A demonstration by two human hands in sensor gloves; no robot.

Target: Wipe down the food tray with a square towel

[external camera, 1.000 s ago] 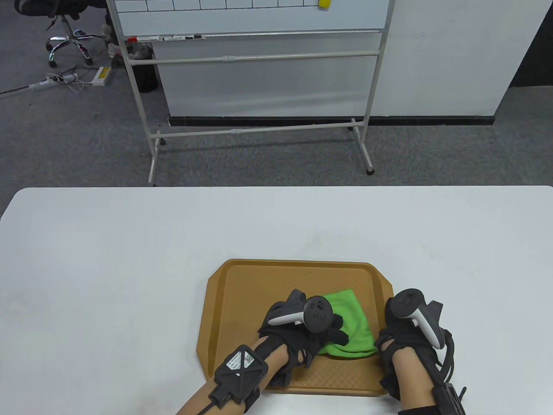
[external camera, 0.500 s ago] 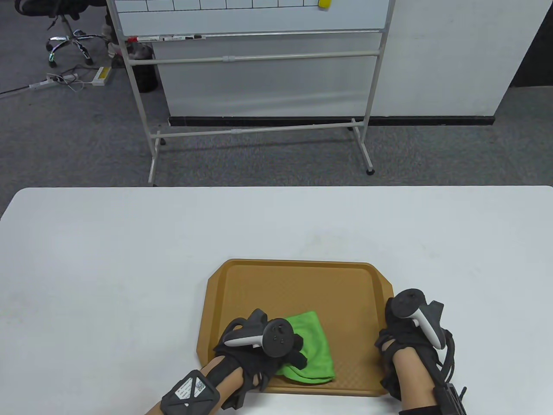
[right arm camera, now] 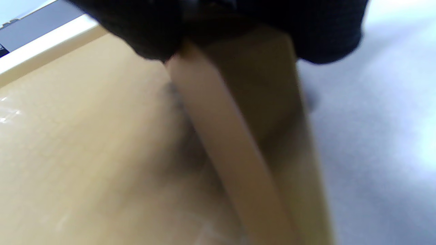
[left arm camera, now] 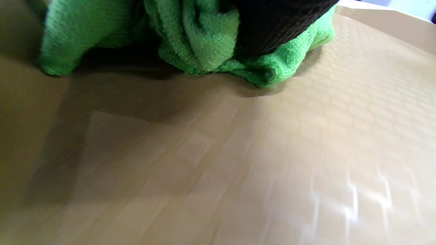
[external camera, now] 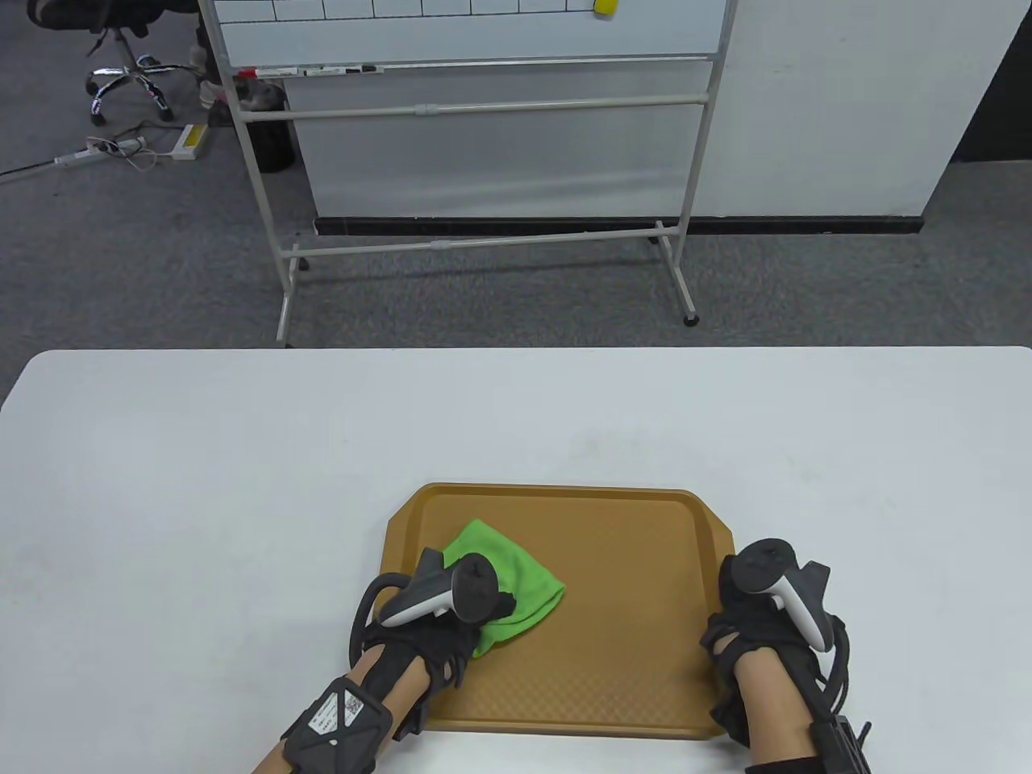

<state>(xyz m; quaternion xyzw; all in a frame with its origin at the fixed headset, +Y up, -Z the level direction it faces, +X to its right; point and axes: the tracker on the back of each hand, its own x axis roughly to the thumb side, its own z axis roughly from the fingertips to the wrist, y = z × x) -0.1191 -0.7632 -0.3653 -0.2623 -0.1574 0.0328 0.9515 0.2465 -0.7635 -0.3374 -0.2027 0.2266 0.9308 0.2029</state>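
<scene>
Hands are working at the near edge of the white table (external camera: pixel 242 451). Left hand (external camera: pixel 439 621) is pressing its fingers (left arm camera: pixel 272 23) down onto a bunched green towel (external camera: pixel 508 584), gripping the knitted cloth (left arm camera: pixel 204 44). Towel is lying inside the brown food tray (external camera: pixel 629 564), on its left half. Right hand (external camera: pixel 766 629) is gripping the tray's right rim (right arm camera: pixel 218 136), fingers closed over it. Tray floor is showing a fine embossed grid, corners clipped. Farther off, a wheeled whiteboard (external camera: pixel 484 32) is standing on grey carpet.

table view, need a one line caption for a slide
Left hand presses a green towel on the brown food tray while the right hand holds its right rim.
</scene>
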